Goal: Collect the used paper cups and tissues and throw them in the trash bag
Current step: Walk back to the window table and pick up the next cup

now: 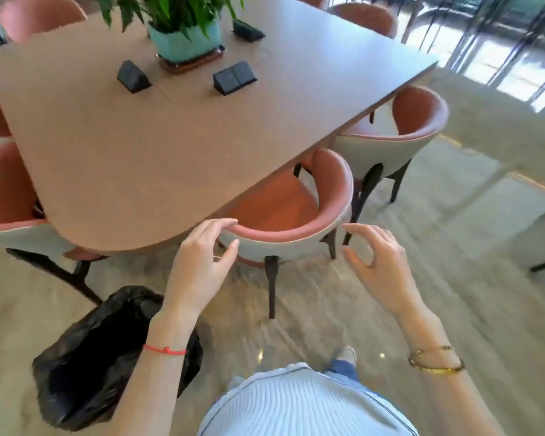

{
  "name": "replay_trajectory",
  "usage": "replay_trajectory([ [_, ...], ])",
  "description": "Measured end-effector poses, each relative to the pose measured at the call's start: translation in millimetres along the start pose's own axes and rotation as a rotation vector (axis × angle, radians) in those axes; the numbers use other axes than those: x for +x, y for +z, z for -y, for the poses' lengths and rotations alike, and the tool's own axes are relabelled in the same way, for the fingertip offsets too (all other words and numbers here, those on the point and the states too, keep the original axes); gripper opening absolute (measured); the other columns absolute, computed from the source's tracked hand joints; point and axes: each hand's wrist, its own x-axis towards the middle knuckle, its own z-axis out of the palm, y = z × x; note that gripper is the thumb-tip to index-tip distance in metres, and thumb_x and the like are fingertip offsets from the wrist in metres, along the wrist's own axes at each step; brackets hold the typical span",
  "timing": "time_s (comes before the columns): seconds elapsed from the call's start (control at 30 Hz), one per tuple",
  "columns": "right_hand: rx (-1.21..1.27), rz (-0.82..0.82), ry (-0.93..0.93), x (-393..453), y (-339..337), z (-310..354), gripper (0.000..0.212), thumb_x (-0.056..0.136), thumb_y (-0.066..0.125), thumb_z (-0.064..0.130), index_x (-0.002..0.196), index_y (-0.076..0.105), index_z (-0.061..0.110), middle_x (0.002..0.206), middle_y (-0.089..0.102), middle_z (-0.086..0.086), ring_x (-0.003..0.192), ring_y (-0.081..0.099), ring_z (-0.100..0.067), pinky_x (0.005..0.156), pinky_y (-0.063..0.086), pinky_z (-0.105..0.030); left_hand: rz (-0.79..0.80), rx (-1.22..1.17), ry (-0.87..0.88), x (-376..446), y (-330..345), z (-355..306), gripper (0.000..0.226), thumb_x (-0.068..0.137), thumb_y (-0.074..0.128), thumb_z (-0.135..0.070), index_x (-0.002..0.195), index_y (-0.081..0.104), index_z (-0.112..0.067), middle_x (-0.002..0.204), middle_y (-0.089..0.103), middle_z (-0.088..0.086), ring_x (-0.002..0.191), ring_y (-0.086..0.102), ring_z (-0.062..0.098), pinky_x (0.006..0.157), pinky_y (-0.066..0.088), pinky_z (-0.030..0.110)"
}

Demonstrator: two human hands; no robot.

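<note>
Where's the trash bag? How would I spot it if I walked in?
Find the big brown table with the potted plant. Go to its rounded near end, by the pink chairs. On the floor there, under the person's left arm, sits the trash bag. It is the only black, shiny, crumpled lump.

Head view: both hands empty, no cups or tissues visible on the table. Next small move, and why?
Probably close both hands on the nearest chair back and pull it out. The left hand has its fingers at the rim, the right hand hovers beside it. The table shows no litter; the trash bag sits on the floor.
</note>
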Motion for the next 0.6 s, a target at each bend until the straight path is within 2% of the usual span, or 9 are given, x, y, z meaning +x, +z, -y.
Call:
replay_trajectory([
  [0.13,-0.039,-0.087,0.115,-10.3,-61.1,-64.6,0.033,0.087,0.069,0.022,0.119,0.063,0.018,0.115,0.065,0.002,0.111,0.054,-0.017,0.091,0.032,-0.015,0.084,-0.045,0.099,37.2,66.6,-65.1,0.035,0.090,0.065,-0.024,0.125,0.060,-0.026,0.121,0.059,-0.015,0.108,0.058,0.002,0.095,0.048,0.021],
  [0.3,-0.073,-0.187,0.246,-18.7,-132.2,-145.1,0.034,0.086,0.069,0.021,0.119,0.063,0.018,0.115,0.064,0.004,0.113,0.053,-0.014,0.092,0.031,-0.012,0.187,-0.093,0.245,84.5,150.6,-149.4,0.033,0.089,0.067,-0.024,0.121,0.062,-0.023,0.114,0.063,-0.014,0.104,0.056,0.000,0.090,0.035,0.001],
  [0.47,-0.086,-0.266,0.368,-13.6,-182.0,-204.5,0.033,0.086,0.070,0.019,0.118,0.063,0.016,0.113,0.065,0.003,0.112,0.054,-0.014,0.095,0.032,-0.013,0.261,-0.139,0.317,130.9,210.7,-211.6,0.032,0.087,0.068,-0.019,0.119,0.063,-0.021,0.114,0.065,-0.007,0.106,0.058,0.007,0.094,0.039,0.014],
  [0.6,-0.099,-0.313,0.460,3.5,-205.9,-248.3,0.033,0.086,0.070,0.020,0.117,0.063,0.015,0.113,0.065,0.003,0.112,0.054,-0.013,0.094,0.030,-0.010,0.331,-0.134,0.374,178.3,257.1,-246.9,0.035,0.088,0.069,-0.021,0.123,0.062,-0.022,0.120,0.063,-0.010,0.113,0.057,0.004,0.101,0.041,0.020],
])
